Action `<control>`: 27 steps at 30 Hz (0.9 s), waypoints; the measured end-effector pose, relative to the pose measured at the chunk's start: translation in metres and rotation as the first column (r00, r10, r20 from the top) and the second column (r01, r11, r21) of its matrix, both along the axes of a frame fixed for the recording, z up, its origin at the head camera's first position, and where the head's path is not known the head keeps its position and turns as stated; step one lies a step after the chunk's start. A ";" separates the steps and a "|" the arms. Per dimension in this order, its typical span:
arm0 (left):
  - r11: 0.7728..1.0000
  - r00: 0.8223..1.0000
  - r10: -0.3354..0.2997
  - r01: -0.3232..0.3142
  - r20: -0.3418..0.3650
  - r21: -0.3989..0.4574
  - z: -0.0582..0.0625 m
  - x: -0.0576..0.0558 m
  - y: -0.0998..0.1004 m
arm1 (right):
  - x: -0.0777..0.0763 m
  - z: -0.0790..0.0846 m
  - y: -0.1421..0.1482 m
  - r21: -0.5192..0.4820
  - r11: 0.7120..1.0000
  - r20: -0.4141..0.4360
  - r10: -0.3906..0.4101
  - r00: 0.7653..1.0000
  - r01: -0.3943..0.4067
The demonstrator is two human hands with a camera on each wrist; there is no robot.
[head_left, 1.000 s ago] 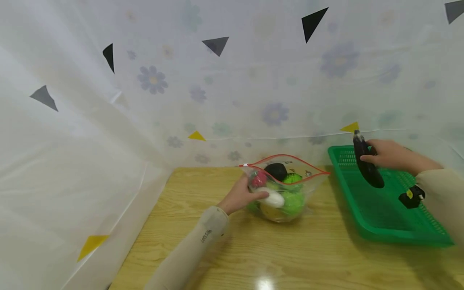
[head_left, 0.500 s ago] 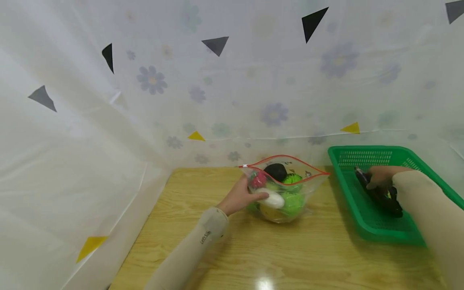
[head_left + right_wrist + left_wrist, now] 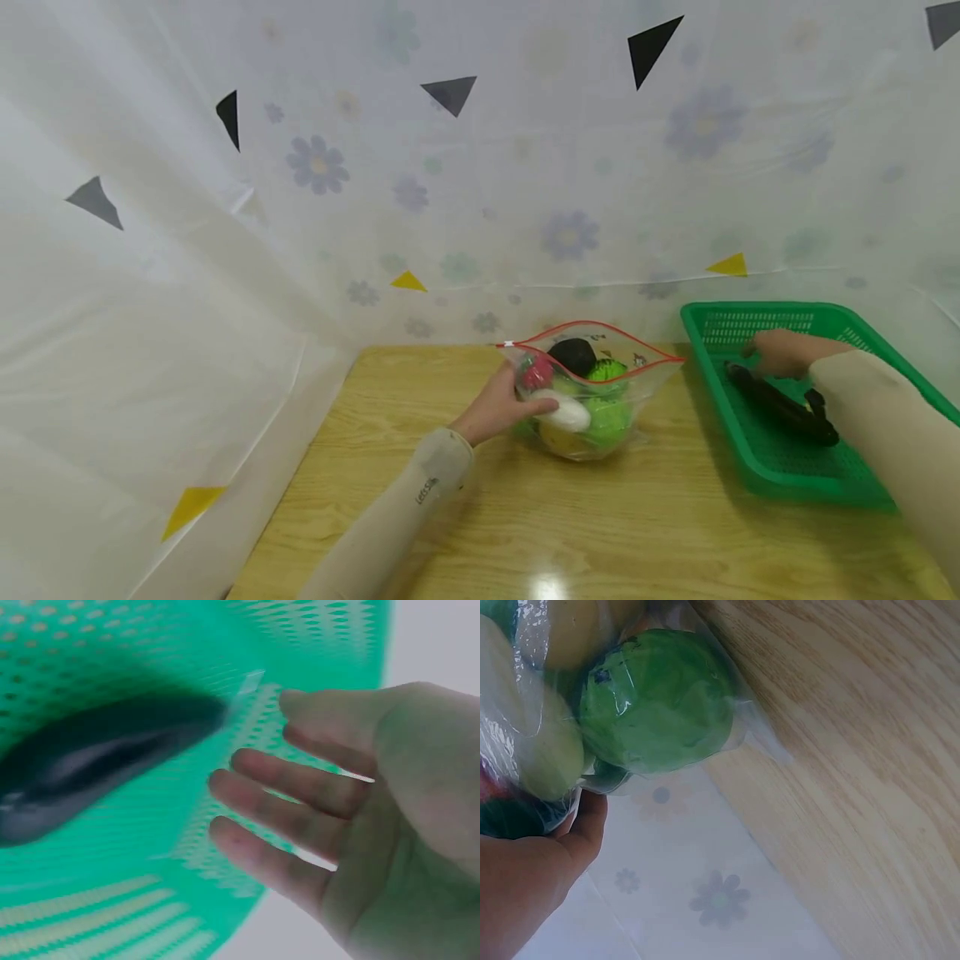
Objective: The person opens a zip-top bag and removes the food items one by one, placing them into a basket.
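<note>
In the head view an eggplant (image 3: 783, 407) lies in the green plastic basket (image 3: 738, 433) on the right. Just above it is my right hand (image 3: 787, 353), apart from it; the right wrist view shows the spread fingers (image 3: 277, 859) holding nothing, with the dark eggplant (image 3: 105, 761) beyond them. My left hand (image 3: 504, 406) grips the left side of a clear zip bag (image 3: 652, 379), thumb on the front. Its red-edged mouth gapes. Inside are a white oblong item (image 3: 564, 412), a dark round one (image 3: 573, 357), a pink-red one (image 3: 537, 372) and green round produce (image 3: 660, 701).
The bag and basket stand side by side on a wooden table (image 3: 570, 525). A pale flowered sheet (image 3: 480, 192) with stuck-on triangles hangs close behind the table and along its left side.
My right hand has lowered the eggplant into the basket and let go of it, then risen slightly off it. The left hand and the bag have stayed in place.
</note>
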State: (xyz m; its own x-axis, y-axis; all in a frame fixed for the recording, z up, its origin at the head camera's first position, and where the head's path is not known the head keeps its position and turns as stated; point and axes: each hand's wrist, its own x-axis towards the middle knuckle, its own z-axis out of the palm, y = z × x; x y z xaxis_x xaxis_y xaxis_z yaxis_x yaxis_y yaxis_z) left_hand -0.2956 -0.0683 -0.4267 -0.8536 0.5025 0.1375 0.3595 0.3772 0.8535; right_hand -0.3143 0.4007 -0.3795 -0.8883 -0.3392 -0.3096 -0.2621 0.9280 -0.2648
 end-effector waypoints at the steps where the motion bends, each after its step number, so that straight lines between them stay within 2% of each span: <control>1: 1.000 1.000 0.003 -0.003 0.004 -0.001 -0.001 0.000 0.000 | 0.002 0.007 -0.006 -0.006 1.000 -0.068 0.015 0.998 -0.015; 2: 1.000 1.000 0.005 -0.005 0.007 -0.004 0.000 0.001 0.000 | 0.004 0.015 -0.014 0.002 0.999 -0.144 0.033 0.989 -0.033; 4: 1.000 1.000 0.009 -0.009 0.013 -0.013 0.000 0.002 -0.001 | 0.010 0.032 -0.033 -0.001 0.998 -0.284 0.056 0.957 -0.058; 6: 1.000 1.000 0.012 -0.012 0.013 -0.018 0.000 0.003 -0.001 | 0.021 0.051 -0.057 -0.034 0.997 -0.382 0.047 0.923 -0.065; 7: 1.000 1.000 0.014 -0.013 0.012 -0.019 0.000 0.003 -0.001 | 0.028 0.061 -0.070 -0.038 0.996 -0.435 0.059 0.899 -0.084; 10: 0.999 1.000 0.020 -0.020 0.010 -0.030 0.001 0.003 -0.002 | 0.048 0.084 -0.112 -0.040 0.980 -0.586 0.134 0.799 -0.193; 11: 0.999 1.000 0.025 -0.025 0.012 -0.034 0.001 0.003 -0.003 | 0.054 0.088 -0.126 -0.040 0.973 -0.612 0.156 0.776 -0.228; 13: 0.998 0.999 0.034 -0.033 0.016 -0.047 0.002 0.003 -0.003 | 0.063 0.093 -0.153 -0.031 0.952 -0.634 0.217 0.742 -0.305; 14: 0.998 0.999 0.040 -0.039 0.019 -0.055 0.002 0.002 -0.004 | 0.066 0.093 -0.166 -0.028 0.942 -0.626 0.244 0.741 -0.333; 17: 0.997 0.999 0.047 -0.046 0.022 -0.058 0.003 0.001 -0.005 | 0.069 0.088 -0.196 -0.026 0.931 -0.535 0.296 0.792 -0.365; 20: 0.999 0.999 0.029 -0.028 0.017 -0.035 0.002 -0.002 -0.006 | 0.062 0.078 -0.216 0.036 0.930 -0.480 0.338 0.810 -0.366; 22: 1.000 1.000 0.014 -0.014 0.017 -0.019 0.002 -0.002 -0.006 | 0.055 0.070 -0.225 0.094 0.924 -0.466 0.370 0.803 -0.371; 24: 1.000 1.000 0.001 -0.001 0.021 -0.006 0.002 -0.002 -0.006 | 0.049 0.063 -0.231 0.149 0.913 -0.467 0.403 0.787 -0.379; 27: 1.000 1.000 -0.001 0.001 0.031 0.000 0.001 -0.001 -0.006 | 0.041 0.056 -0.236 0.179 0.904 -0.463 0.426 0.777 -0.388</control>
